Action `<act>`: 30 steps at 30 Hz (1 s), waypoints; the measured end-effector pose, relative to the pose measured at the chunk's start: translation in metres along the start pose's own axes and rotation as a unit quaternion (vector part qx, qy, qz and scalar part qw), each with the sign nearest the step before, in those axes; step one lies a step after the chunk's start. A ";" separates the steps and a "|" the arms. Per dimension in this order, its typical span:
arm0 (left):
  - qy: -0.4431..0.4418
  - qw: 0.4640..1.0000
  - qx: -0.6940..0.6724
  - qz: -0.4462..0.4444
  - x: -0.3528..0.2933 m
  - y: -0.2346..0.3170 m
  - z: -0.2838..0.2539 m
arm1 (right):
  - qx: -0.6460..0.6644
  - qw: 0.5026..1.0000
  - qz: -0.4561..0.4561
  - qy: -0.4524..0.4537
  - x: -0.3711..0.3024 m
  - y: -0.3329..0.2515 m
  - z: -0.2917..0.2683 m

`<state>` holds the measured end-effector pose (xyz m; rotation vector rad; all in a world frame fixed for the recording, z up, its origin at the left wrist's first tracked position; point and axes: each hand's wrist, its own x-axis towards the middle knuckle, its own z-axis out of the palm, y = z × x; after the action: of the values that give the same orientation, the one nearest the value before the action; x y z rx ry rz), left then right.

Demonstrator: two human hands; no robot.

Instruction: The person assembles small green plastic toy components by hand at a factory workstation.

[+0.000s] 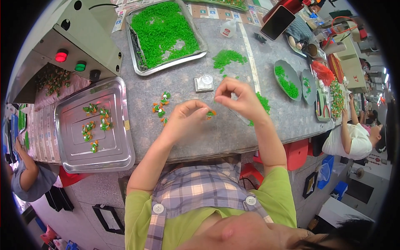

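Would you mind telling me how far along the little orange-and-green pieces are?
Done: several finished pieces lie in the steel tray, and a few more on the table. In hand: the left hand and right hand pinch one piece. Left: the large tray of green bits remains heaped.

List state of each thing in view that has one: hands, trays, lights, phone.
left hand: pinched on a small green-and-orange piece
right hand: fingertips pinched above that piece; contents too small to tell
big tray: heaped with green bits
steel tray: few finished pieces, mostly bare
red light: appears lit
green light: lit or not unclear
phone: screen dark
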<state>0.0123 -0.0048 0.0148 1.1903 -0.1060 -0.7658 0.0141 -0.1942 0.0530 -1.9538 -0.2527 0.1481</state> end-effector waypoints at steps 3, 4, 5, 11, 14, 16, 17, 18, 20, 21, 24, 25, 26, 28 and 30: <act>-0.026 0.999 -0.027 0.003 0.000 -0.001 -0.002 | 0.042 0.999 -0.009 -0.026 -0.005 -0.002 0.011; -0.037 0.998 -0.049 -0.010 0.000 0.000 -0.003 | 0.040 0.999 -0.022 -0.019 -0.006 -0.002 0.014; -0.048 0.996 -0.070 -0.023 0.000 0.000 -0.003 | 0.037 0.999 -0.035 -0.012 -0.007 -0.002 0.016; -0.029 0.994 -0.095 -0.045 -0.001 0.003 -0.005 | -0.016 0.992 -0.081 0.092 -0.016 -0.003 0.037; -0.023 0.993 -0.115 -0.020 0.001 0.000 -0.006 | -0.002 0.991 -0.086 0.103 -0.020 -0.009 0.040; -0.025 0.995 -0.095 -0.011 0.000 0.002 -0.004 | -0.013 0.991 -0.085 0.100 -0.020 -0.008 0.039; -0.027 0.997 -0.075 -0.003 -0.001 0.002 -0.003 | -0.025 0.992 -0.083 0.097 -0.020 -0.007 0.038; -0.028 0.997 -0.074 -0.003 -0.001 0.002 -0.003 | -0.025 0.991 -0.083 0.098 -0.021 -0.005 0.036; -0.038 0.996 -0.083 -0.016 -0.001 0.002 -0.004 | 0.091 0.995 -0.017 0.046 -0.020 0.001 0.031; -0.038 0.996 -0.082 -0.016 -0.001 0.002 -0.005 | 0.091 0.995 -0.017 0.046 -0.020 0.001 0.031; -0.028 0.999 -0.042 0.019 -0.002 0.001 -0.004 | 0.314 0.944 0.101 0.015 -0.020 0.001 0.030; -0.007 0.999 -0.008 0.032 -0.002 0.001 -0.002 | 0.332 0.936 0.114 0.006 -0.021 0.004 0.029; 0.013 0.998 0.026 0.046 -0.002 0.000 0.000 | 0.350 0.928 0.127 -0.002 -0.022 0.006 0.029; 0.037 0.988 0.110 0.103 0.000 -0.005 0.000 | 0.344 0.929 0.138 -0.005 -0.022 0.010 0.028; 0.061 0.966 0.193 0.160 0.000 -0.006 0.001 | 0.338 0.929 0.149 -0.007 -0.022 0.013 0.027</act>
<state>0.0089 -0.0063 0.0098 1.5403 -0.3485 -0.3936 -0.0117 -0.1799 0.0302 -1.2894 0.0889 0.3947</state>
